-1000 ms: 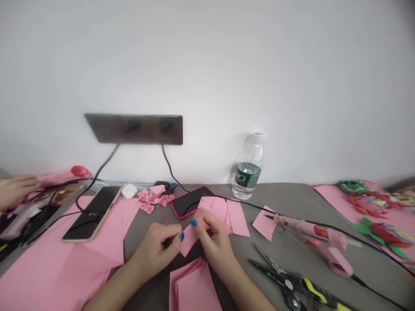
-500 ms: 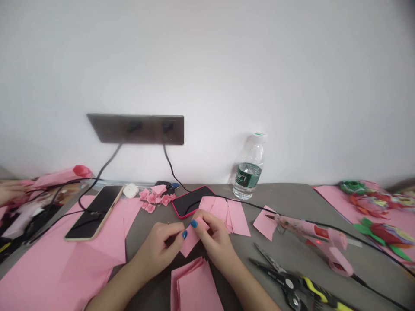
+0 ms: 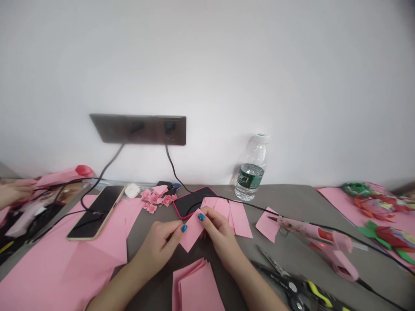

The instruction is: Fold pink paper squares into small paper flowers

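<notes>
Between my two hands is a small square of pink paper (image 3: 192, 235), tilted with one corner pointing down. My left hand (image 3: 160, 242) pinches its left edge between thumb and fingers. At the upper right edge, my right hand (image 3: 218, 229) grips it with the thumb on top. Just below lies a folded stack of pink paper (image 3: 199, 287). Several loose pink squares (image 3: 241, 218) rest behind my right hand, partly over a red-edged phone (image 3: 191, 203). A cluster of small folded pink paper flowers (image 3: 154, 199) sits beyond my left hand.
To the right are a pink glue gun (image 3: 324, 242) with a lit red light and black-and-yellow scissors (image 3: 288, 280). A water bottle (image 3: 250, 170) stands by the wall. At left, a phone (image 3: 97, 214) lies on large pink sheets (image 3: 48, 276); another person's hand (image 3: 14, 194) is beyond.
The pink square has come up and is turned flatter toward me, showing more of its face. My fingers have drawn slightly apart along its edges. The whole view has shifted a little.
</notes>
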